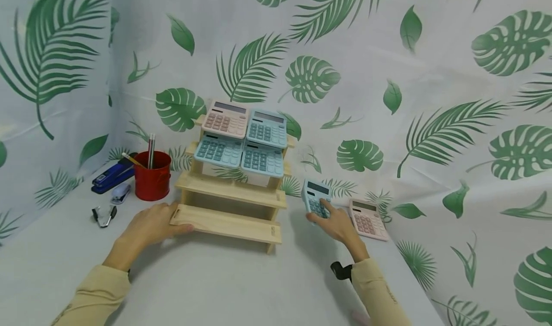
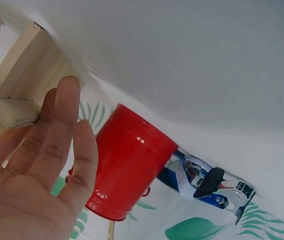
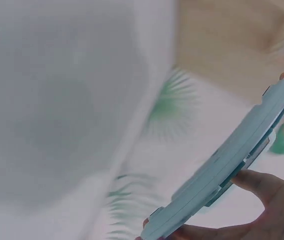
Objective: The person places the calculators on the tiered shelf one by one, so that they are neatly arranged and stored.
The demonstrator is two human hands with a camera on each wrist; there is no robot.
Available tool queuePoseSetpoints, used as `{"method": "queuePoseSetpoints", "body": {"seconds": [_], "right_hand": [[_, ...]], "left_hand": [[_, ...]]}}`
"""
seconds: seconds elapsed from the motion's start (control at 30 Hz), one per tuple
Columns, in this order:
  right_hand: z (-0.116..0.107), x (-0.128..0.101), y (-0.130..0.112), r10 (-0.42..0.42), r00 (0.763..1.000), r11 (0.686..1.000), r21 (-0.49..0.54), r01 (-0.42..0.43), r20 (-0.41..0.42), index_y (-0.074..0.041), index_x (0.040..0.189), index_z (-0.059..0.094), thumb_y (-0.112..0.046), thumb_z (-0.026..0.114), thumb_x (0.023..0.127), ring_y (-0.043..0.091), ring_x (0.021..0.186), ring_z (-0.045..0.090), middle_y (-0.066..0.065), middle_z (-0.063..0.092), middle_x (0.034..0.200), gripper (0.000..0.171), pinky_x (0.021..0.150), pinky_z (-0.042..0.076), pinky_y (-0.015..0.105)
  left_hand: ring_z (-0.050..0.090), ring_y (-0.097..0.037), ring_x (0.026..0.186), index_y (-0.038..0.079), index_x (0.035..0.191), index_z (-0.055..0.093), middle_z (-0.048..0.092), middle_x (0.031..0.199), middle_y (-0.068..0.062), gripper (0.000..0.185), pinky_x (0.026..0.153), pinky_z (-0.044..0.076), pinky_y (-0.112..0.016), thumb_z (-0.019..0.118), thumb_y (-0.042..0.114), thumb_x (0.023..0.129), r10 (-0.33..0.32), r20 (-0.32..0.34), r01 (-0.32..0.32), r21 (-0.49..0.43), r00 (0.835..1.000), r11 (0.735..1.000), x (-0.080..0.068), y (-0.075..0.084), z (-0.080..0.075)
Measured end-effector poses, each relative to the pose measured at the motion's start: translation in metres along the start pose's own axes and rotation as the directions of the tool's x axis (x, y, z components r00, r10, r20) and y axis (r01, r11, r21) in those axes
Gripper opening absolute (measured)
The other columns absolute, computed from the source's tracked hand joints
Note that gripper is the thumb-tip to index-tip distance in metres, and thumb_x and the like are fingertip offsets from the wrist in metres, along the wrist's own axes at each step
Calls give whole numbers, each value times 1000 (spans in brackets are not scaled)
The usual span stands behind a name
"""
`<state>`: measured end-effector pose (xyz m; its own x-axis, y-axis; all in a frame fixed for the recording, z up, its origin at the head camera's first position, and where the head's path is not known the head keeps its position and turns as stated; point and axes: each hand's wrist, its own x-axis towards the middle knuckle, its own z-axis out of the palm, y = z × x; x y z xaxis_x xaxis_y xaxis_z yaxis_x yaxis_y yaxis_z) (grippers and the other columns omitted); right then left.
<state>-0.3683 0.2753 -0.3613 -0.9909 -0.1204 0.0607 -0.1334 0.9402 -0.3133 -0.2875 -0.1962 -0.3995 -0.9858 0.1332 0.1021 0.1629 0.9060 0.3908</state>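
A tiered wooden rack [image 1: 233, 223] bears pink and blue calculators on its upper two tiers. My left hand [image 1: 153, 223] rests at the left end of its lowest tier, thumb along the front. The left wrist view shows that hand's fingers [image 2: 67, 102] nearly straight beside the wooden end piece [image 2: 24, 65]. To the right of the rack, my right hand [image 1: 338, 223] grips a light blue calculator [image 1: 316, 189], tilted with its screen end up. In the right wrist view the calculator [image 3: 221, 160] appears edge-on, fingers at both ends and another digit on its key side.
A pink calculator [image 1: 368, 219] lies to the right of my right hand. Left of the rack stand a red bucket [image 1: 152, 180] with pencils, a blue stapler [image 1: 113, 176], a small light purple stapler [image 1: 120, 192] and a staple remover [image 1: 104, 216]. Leaf-patterned cloth hangs behind.
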Motion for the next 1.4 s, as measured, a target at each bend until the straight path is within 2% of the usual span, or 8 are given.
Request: {"method": "queuePoseSetpoints", "body": {"seconds": [0.17,0.27,0.47,0.67,0.87,1.2,1.33,1.4], "right_hand": [[-16,-31,-32,-84,996,996,8,84,-27,-17,157,34,-68,57,88,41,114,59,32,57,133,89,88,49,54],[-21,-47,-52,-129,991,991,21,129,-20,-20,157,36,-64,60,87,34,106,58,30,54,135,86,81,47,44],[-15,-64,-87,-234,972,972,-17,234,-2,-25,154,42,-62,65,83,40,115,53,33,47,140,83,83,47,46],[-1,-57,-117,-289,957,952,-109,285,-26,-27,148,51,-64,66,80,46,117,52,33,48,142,78,87,47,54],[13,-42,-144,-346,938,933,-118,341,-29,-24,145,55,-63,65,81,51,119,50,34,44,147,76,89,42,62],[40,-19,-196,-431,896,897,-161,412,-107,-22,143,57,-64,65,84,52,116,51,34,50,139,73,86,42,61],[52,-15,-214,-416,897,905,-165,393,-146,-23,143,57,-66,64,84,51,120,51,34,50,139,73,91,43,64],[57,-13,-223,-375,914,921,-178,348,-157,-25,144,55,-68,60,85,51,123,50,33,50,140,73,97,41,65]], "left_hand": [[62,-26,83,-6,136,53,68,105,-22,93,73,53,-51,70,67,81,2,-8,-2,2,1000,1000,-1,0,0],[61,-25,81,-7,135,53,68,104,-21,93,72,53,-49,71,66,81,5,-12,-5,-3,1000,1000,-1,0,-1],[61,-24,81,-7,135,54,68,103,-21,91,72,53,-48,71,65,81,10,-9,-10,-7,1000,1000,-1,1,1],[62,-25,82,-7,136,53,68,105,-22,92,73,54,-50,71,65,81,8,-11,-8,4,1000,1000,-1,0,1],[60,-23,80,-6,134,54,68,102,-19,90,71,53,-48,71,65,82,6,-12,-6,5,1000,1000,-1,1,-1],[58,-23,77,-6,134,54,67,101,-19,89,70,52,-47,71,65,82,-4,-13,4,15,1000,1000,-3,1,-1],[58,-23,77,-5,133,55,67,99,-17,87,70,52,-46,71,64,82,5,-12,-5,9,1000,1000,-2,2,0],[57,-23,77,-5,132,55,66,97,-16,87,69,52,-46,71,64,82,5,-7,-5,10,1000,1000,-1,2,0]]}}
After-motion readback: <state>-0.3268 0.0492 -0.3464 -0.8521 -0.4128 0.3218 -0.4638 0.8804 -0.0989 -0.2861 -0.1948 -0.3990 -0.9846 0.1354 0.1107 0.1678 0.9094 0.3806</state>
